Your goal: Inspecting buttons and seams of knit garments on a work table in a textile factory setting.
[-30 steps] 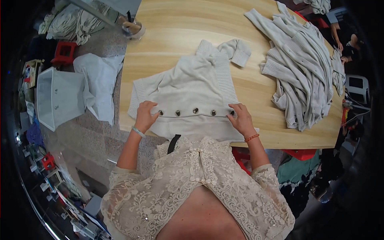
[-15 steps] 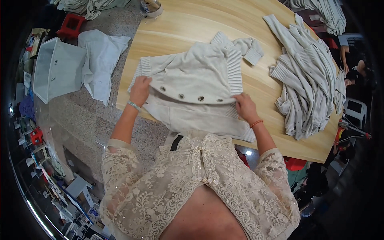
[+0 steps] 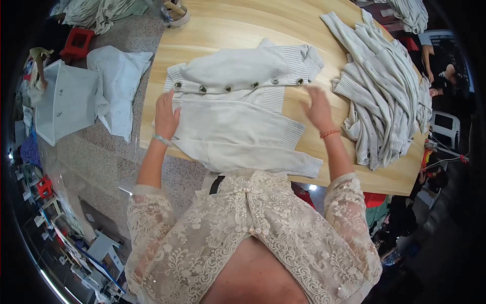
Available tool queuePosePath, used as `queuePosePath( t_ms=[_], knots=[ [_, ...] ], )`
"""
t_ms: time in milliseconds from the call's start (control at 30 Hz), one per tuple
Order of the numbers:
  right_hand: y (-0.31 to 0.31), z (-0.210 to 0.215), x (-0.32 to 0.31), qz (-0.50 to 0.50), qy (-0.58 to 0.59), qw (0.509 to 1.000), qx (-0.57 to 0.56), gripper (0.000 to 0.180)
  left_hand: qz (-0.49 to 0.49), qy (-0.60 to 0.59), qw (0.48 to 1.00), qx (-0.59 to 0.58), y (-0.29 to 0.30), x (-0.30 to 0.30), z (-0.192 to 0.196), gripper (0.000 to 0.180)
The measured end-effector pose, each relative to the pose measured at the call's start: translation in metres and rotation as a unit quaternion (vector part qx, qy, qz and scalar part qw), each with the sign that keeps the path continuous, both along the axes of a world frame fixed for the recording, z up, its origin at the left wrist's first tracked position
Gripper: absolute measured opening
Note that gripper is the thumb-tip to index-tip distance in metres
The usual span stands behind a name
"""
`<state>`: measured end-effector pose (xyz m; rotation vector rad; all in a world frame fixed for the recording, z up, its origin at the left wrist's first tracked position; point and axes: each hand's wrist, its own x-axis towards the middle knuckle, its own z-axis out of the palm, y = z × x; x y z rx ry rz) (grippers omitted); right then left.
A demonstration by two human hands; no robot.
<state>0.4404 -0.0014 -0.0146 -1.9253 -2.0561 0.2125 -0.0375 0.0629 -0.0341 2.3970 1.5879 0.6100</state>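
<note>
An off-white knitted cardigan (image 3: 223,119) lies on the wooden table in front of me. Its far front panel is folded back, with several dark buttons in a row along the edge. The near front panel lies flat, and one sleeve stretches along the table's near edge. My left hand (image 3: 166,117) rests at the cardigan's left end, just below the endmost button, fingers stretched out and open. Slightly blurred, my right hand (image 3: 319,109) is to the right of the ribbed hem, apart from the knit, with its fingers loosely spread and nothing in them.
A heap of similar off-white knitwear (image 3: 382,96) covers the right of the wooden table (image 3: 223,30). A clear container (image 3: 177,15) stands at the far left corner. On the floor to the left are a white bin (image 3: 68,101), a white sack (image 3: 119,86) and a red stool (image 3: 77,43).
The buttoned edge has moved away from me and now lies folded back, exposing the near panel. Both hands have let go of that edge; the right has drawn off to the side.
</note>
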Motion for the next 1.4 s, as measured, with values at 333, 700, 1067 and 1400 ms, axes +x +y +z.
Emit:
queuePosePath(
  t_ms=[333,700,1067,1400],
  knots=[
    [-0.087,-0.028,-0.034,-0.082,0.08,0.97,-0.214,0.021,0.095,0.047,0.991,-0.083,-0.003,-0.004,-0.023,0.064],
    [-0.073,0.035,0.058,-0.247,0.698,0.67,0.047,0.014,0.011,-0.326,0.844,-0.425,-0.045,-0.007,-0.001,0.014],
    [0.008,0.041,-0.017,-0.009,0.123,0.992,0.042,0.039,0.171,-0.424,0.791,-0.407,-0.092,0.053,-0.003,0.014],
    [0.007,-0.015,-0.249,0.211,0.326,0.876,-0.287,0.025,0.115,-0.495,0.772,-0.382,-0.101,0.034,-0.001,0.011]
  ],
)
